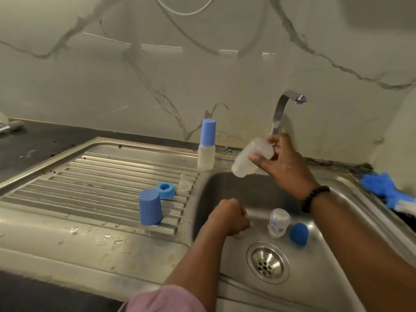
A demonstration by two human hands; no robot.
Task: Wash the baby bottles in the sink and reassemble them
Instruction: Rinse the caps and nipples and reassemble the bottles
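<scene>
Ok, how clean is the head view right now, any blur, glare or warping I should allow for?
Head view: motion blur smears the left hand and the bottle in the right hand; wide-angle bending curves the drainboard edges; light strips glare on the marble wall; overall dim, soft focus.

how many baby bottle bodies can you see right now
3: capped bottle standing behind the drainboard, bottle body held by the right hand over the sink, inverted bottle in the basin. None seems hidden.

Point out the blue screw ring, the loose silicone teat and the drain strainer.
blue screw ring (166,189), head view, top face.
silicone teat (184,185), head view, its base.
drain strainer (267,262), head view, perforated centre.
</scene>
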